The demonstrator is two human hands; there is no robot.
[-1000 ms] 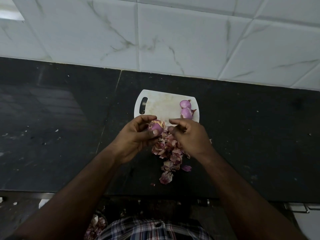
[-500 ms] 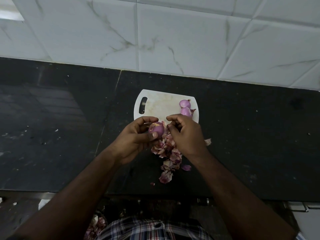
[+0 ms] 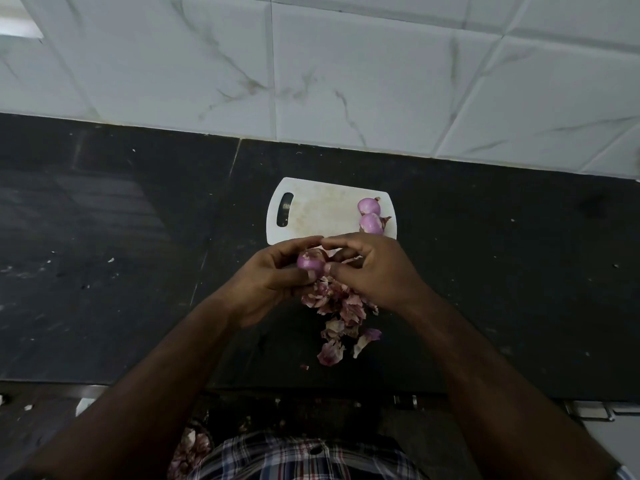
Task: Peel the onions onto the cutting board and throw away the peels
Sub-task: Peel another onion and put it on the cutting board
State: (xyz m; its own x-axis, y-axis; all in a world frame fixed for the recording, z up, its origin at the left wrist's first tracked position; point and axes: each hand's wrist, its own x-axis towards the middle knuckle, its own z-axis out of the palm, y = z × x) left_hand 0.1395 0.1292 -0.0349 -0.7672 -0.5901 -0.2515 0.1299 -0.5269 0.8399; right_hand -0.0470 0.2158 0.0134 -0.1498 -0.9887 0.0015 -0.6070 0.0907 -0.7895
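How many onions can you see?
3. Two peeled onions sit at the right end of the white cutting board: the far onion and the near onion. The left hand holds a third onion. The hands might hide more.

Just beyond your grip the white cutting board point(image 3: 318, 213) is bare on its left and middle; two peeled onions point(image 3: 370, 216) crowd its right edge. Directly beneath your grip, a heap of peels point(image 3: 341, 313) litters the dark counter point(image 3: 121, 254), otherwise open on either side.
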